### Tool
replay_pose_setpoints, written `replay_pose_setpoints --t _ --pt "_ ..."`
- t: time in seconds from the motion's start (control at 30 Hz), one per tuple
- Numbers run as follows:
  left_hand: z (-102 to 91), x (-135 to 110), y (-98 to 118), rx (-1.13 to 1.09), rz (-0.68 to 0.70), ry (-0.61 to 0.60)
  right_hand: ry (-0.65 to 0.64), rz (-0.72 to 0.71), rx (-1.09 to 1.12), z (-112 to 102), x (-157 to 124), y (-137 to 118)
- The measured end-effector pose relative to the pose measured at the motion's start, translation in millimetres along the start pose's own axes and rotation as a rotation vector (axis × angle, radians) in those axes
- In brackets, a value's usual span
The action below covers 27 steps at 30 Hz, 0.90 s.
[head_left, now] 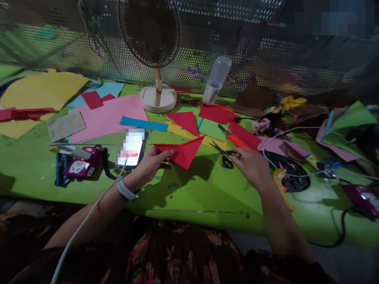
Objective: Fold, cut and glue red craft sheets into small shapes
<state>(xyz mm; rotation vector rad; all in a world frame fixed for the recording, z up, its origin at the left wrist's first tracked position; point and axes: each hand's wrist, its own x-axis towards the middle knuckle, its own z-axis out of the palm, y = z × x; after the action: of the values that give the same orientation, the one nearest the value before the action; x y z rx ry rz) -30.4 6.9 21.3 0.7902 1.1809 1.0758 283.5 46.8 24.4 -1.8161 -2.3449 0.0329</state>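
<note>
My left hand (155, 163) pinches the left side of a folded piece of red paper (186, 152), lifted a little above the green table (192, 197). The paper has a triangular shape with its point toward me. To its right, my right hand (250, 163) has its thumb and fingers on a handle of the black scissors (224, 153), whose blades are apart and point up and left. A phone (132, 149) with a lit screen lies just left of my left hand. More red paper (186, 121) and a green sheet (213, 128) lie beyond the held piece.
A white fan (158, 98) and a clear bottle (217, 81) stand at the back. A purple power strip (83, 163) sits on the left, another (363, 199) at the right edge. A white cable (85, 221) crosses my left forearm. Pink paper (112, 116) lies back left.
</note>
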Motion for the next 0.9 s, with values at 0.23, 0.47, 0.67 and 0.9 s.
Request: replay_pose_setpoints --t 0.23,0.47,0.67,0.9 --pt "6.3 -11.8 -25.0 0.015 -0.142 -0.101 0.319 -0.789 0.005 30.3 -18.4 -72.2" --pt "-10.3 -23.1 -9.7 0.482 -0.285 -0.226 0.220 -0.787 0.065 52.7 -15.3 -63.2" --pt "-20.1 -47.1 6.4 1.432 0.520 0.360 0.106 -0.722 0.116 52.1 -16.1 -62.9" --pt "10.1 -24.0 -3.5 1.729 0.829 -0.042 -0.015 -0.681 0.093 54.7 -14.6 -61.2"
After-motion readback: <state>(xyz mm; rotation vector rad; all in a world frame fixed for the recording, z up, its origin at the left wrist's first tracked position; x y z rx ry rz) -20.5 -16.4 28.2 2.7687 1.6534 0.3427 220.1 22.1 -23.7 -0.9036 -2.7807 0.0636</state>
